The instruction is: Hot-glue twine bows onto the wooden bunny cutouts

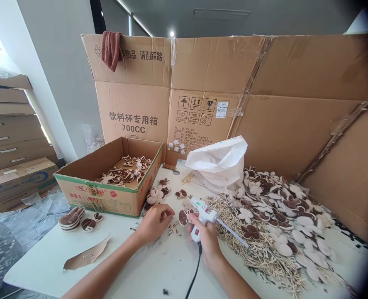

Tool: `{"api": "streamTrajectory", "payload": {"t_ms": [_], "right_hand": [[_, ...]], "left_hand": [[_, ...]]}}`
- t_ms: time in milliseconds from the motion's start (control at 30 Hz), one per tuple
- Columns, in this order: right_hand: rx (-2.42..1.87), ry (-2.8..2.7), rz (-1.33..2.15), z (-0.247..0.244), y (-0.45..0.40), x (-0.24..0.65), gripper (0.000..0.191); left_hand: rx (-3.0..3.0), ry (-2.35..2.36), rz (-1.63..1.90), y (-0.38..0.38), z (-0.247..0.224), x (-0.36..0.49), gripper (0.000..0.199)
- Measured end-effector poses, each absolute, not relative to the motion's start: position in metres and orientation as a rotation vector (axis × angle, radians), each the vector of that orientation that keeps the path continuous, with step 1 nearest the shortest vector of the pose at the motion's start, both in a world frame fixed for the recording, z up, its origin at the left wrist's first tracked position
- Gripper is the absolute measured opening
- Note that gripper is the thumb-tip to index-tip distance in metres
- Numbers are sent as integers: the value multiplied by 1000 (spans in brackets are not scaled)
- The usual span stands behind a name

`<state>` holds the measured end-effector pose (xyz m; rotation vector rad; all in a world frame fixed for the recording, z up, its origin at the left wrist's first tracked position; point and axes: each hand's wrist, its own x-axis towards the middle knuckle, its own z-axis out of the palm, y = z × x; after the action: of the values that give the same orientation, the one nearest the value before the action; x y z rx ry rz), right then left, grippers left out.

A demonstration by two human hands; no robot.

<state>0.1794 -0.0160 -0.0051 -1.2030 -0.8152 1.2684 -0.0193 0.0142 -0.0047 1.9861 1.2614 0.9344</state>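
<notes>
My right hand (207,236) is wrapped round a white hot glue gun (202,212) with a green display and a black cord. A glue stick (233,232) juts from its back end to the right. At my right fingertips is a brown felt petal piece (184,216) with a cream cord bow; whether those fingers also grip it cannot be told. My left hand (155,223) is just left of that piece, its fingers curled together, and anything in them is hidden. Small cord scraps (173,228) lie between my hands. Beyond my left hand is a cluster of cream and brown felt pieces (157,194).
An open carton (134,205) of corded pieces stands at left. To the right spread a heap of short cords (258,257) and a pile of felt pieces (283,203). A white bag (218,162) stands behind, before tall cardboard walls (134,99). Torn cardboard (87,254) lies front left.
</notes>
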Motion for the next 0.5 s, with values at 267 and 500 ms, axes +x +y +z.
{"api": "streamTrajectory", "payload": {"t_ms": [267, 500], "right_hand": [[-1202, -800, 1263, -7, -16, 180, 39], [-1225, -799, 1268, -10, -15, 179, 38]], "left_hand": [[1357, 849, 1002, 11, 7, -17, 38], [1293, 745, 972, 5, 12, -16, 32]]}}
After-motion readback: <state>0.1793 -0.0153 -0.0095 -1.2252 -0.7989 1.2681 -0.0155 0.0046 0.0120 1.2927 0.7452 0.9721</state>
